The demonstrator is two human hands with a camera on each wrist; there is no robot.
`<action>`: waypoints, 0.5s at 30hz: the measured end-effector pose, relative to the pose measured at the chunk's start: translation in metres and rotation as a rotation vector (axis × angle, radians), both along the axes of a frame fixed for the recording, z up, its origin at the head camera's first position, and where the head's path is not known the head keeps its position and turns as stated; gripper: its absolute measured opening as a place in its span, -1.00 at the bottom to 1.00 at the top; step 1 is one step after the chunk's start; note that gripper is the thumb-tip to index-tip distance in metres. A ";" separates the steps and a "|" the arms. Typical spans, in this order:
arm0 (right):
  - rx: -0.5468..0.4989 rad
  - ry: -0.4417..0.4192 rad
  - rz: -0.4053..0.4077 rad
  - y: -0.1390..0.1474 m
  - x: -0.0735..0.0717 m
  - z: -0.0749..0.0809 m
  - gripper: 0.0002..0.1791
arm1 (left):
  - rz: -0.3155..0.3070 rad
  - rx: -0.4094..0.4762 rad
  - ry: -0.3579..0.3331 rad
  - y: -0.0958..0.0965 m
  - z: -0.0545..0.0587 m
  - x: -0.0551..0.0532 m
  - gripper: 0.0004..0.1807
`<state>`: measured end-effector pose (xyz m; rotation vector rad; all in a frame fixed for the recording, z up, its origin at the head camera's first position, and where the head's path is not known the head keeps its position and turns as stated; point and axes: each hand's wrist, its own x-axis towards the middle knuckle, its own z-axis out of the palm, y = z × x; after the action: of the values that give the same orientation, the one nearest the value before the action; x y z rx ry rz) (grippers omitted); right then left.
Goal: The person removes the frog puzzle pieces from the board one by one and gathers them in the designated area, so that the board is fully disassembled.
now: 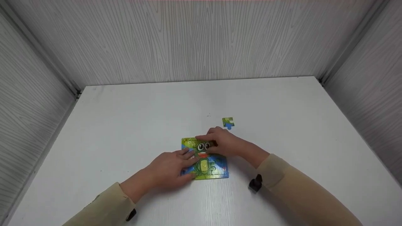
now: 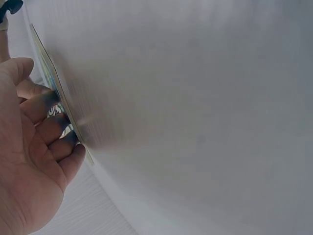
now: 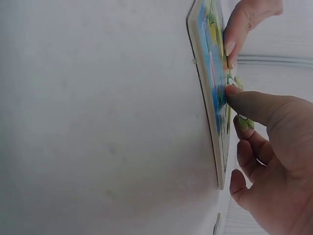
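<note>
A square jigsaw puzzle (image 1: pixel 204 165) with a cartoon green character on blue and green lies on the white table. My left hand (image 1: pixel 171 168) rests on its left side, fingers extended over the pieces; in the left wrist view the fingertips (image 2: pixel 68 134) touch the board near its edge. Over the top right part of the puzzle, my right hand (image 1: pixel 226 142) pinches a green puzzle piece (image 3: pixel 246 122) between thumb and forefinger. The right wrist view shows that piece tilted against the board, with the thumb tip at the puzzle's surface. The fingers partly hide it.
One loose green and blue puzzle piece (image 1: pixel 228 122) lies on the table (image 1: pixel 141 116) just beyond the right hand. Pale wood-grain panels (image 1: pixel 201 40) rise at the back and both sides. A dark strap end (image 1: pixel 256 183) sticks out at the right sleeve.
</note>
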<state>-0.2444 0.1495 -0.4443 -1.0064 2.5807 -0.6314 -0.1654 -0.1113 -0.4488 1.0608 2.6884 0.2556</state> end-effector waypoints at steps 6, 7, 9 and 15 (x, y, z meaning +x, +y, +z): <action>0.063 0.068 0.014 -0.001 0.004 0.002 -0.32 | -0.008 -0.007 0.003 0.000 0.000 0.001 -0.32; 0.065 0.077 0.014 -0.001 0.005 0.003 -0.31 | -0.009 -0.007 0.006 -0.001 0.000 0.001 -0.32; 0.059 0.081 0.005 -0.001 0.004 0.003 -0.30 | -0.011 -0.009 0.015 -0.001 0.000 0.000 -0.33; -0.013 0.001 -0.083 -0.003 0.004 0.001 -0.44 | -0.009 0.000 0.023 -0.001 -0.001 -0.001 -0.32</action>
<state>-0.2409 0.1469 -0.4434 -0.9073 2.6340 -0.6693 -0.1664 -0.1121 -0.4497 1.0819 2.7027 0.2431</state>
